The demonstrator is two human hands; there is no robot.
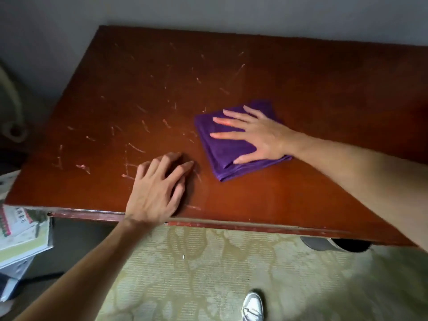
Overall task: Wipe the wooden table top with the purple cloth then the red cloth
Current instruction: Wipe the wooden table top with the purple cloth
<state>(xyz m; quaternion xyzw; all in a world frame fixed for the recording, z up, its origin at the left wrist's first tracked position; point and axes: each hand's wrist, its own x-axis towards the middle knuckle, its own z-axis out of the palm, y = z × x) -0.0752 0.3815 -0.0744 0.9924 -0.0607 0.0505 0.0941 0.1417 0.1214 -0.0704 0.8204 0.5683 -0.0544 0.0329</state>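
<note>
Right hand (261, 137), fingers (229, 135) spread flat, presses the folded purple cloth (228, 150), corner toward the table (324, 89) front.

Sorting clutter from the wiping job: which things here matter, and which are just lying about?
Job: purple cloth, wooden table top, right hand pressing the cloth, left hand.
Lying about: stacked booklets, patterned carpet, white shoe.

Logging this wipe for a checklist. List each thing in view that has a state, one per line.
purple cloth: folded, flat on the table, under the right hand.
right hand: fingers straight and spread, pressing the cloth.
left hand: fingers bent, tips resting on bare wood, holding nothing.
wooden table top: scratched, pale marks mostly on its left half.
</note>
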